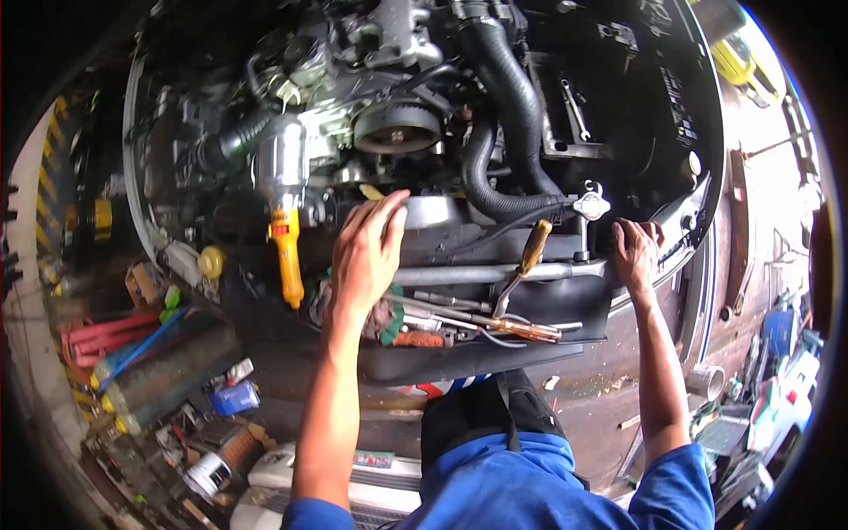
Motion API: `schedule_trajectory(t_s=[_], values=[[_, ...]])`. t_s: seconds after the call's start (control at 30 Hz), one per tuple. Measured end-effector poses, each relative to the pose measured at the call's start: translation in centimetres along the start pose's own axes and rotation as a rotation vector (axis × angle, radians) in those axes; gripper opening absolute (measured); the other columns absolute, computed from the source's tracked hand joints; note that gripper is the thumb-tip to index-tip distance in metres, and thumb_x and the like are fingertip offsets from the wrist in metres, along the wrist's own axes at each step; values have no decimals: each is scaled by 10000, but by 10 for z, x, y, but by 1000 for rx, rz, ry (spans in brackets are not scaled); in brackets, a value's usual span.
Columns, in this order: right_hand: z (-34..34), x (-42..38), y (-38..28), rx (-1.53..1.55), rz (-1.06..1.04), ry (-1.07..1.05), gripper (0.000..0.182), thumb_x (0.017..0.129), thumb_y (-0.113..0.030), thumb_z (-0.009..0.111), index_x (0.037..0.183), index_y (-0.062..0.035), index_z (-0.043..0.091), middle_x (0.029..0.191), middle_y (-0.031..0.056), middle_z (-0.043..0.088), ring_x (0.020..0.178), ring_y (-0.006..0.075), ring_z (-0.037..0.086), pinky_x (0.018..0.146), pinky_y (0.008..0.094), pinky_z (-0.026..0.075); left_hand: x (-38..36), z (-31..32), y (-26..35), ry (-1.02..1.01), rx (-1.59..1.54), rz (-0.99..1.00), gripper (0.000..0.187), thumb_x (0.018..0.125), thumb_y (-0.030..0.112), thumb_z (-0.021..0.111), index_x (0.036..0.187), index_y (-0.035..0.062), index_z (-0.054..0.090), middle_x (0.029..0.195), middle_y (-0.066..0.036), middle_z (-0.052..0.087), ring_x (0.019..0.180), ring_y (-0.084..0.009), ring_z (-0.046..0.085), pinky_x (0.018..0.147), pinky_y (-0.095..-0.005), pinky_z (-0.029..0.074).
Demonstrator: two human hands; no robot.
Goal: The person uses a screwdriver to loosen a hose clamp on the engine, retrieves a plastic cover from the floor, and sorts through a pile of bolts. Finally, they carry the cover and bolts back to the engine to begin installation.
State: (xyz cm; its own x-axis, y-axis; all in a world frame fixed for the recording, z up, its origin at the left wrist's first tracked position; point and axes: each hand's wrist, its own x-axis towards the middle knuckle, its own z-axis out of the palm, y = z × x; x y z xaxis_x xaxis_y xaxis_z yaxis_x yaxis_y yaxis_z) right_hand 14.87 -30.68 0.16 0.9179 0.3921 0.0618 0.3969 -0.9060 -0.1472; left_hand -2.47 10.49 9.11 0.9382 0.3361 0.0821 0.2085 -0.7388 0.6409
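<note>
Nearest the person's blue shirt [530,481], a screwdriver [528,329] lies among loose tools on the car's front edge; with so much piled there, a careful reach seems wise, so that nothing rolls off. A long metal bar [495,273] runs just beyond, and the 2 hands lean in at either side of it. The left hand [364,252] is mostly open, fingers stretched forward beside a shiny curved part [429,210], with nothing visible in its grasp. The right hand [636,252] is half curled near the headlight [685,221]; I cannot tell whether it grips anything. Steady, light support at both sides would suit this lean, with weight off the thin metal cap [592,206] and hoses [503,79]. The yellow-handled power tool [285,252] stands left of the left hand, best not knocked. Farther in sit the engine's toothed wheel [397,128] and a wrench [574,110].
</note>
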Motion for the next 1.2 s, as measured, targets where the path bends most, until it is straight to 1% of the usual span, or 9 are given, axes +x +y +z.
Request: schedule_trajectory(t_s=[0.1,0.17,0.43,0.47,0.67,0.77,0.9,1.17,1.2], values=[[12,-3,12,5,-3,93,206,984,-236,600,1030,-100,748,969,61,741,1024,235,641,1137,440,313,66,40,-44,-233,74,102,293,1042,187,528,1275,77,668,1202,-200,700,1087,-378,671,952,-454,524],[10,-3,10,22,-1,109,182,963,-184,601,1012,-84,744,935,70,729,1000,239,645,1140,439,330,102,56,-44,-484,126,-58,372,1026,168,489,1370,61,585,1173,-238,696,1118,-425,654,991,-511,509],[11,-1,10,47,21,118,183,948,-171,597,1020,-87,742,931,73,708,1016,241,641,1151,435,326,139,120,-82,-892,444,-82,273,928,98,550,1158,33,681,1095,-170,747,1081,-354,701,936,-458,560],[11,-2,11,46,25,114,184,949,-173,595,1020,-88,742,932,73,708,1018,241,640,1152,436,325,143,124,-94,-1089,656,404,196,910,121,584,968,31,749,1009,-131,764,964,-283,735,859,-419,585],[12,-2,12,62,44,98,187,951,-181,591,1016,-91,741,925,69,706,1032,236,638,1159,443,318,129,104,-103,-1048,784,381,272,939,160,537,971,30,774,1045,-115,766,983,-283,729,920,-398,566],[9,-1,10,70,42,100,190,950,-184,591,1016,-89,741,921,70,708,1029,239,638,1157,442,320,117,77,-103,-767,307,-58,287,930,128,520,1010,-26,749,1074,-255,718,1024,-392,706,925,-465,567],[11,0,12,59,27,102,191,951,-185,590,1011,-85,742,919,67,711,1027,239,639,1156,442,320,99,37,-71,-614,245,-87,350,933,151,500,1142,-13,728,1056,-278,708,1023,-408,695,984,-458,541],[11,-1,13,59,15,92,197,956,-189,583,1007,-83,741,922,68,714,1031,237,639,1153,443,322,64,-16,-33,-275,151,-250,278,970,108,546,1164,26,728,726,-254,630,632,-332,663,652,-403,515],[10,-1,12,56,17,92,197,957,-190,583,1007,-84,741,924,68,715,1032,237,640,1153,443,321,58,-22,-33,-237,193,-251,267,988,106,558,1183,35,725,766,-234,670,598,-249,650,643,-348,514]])
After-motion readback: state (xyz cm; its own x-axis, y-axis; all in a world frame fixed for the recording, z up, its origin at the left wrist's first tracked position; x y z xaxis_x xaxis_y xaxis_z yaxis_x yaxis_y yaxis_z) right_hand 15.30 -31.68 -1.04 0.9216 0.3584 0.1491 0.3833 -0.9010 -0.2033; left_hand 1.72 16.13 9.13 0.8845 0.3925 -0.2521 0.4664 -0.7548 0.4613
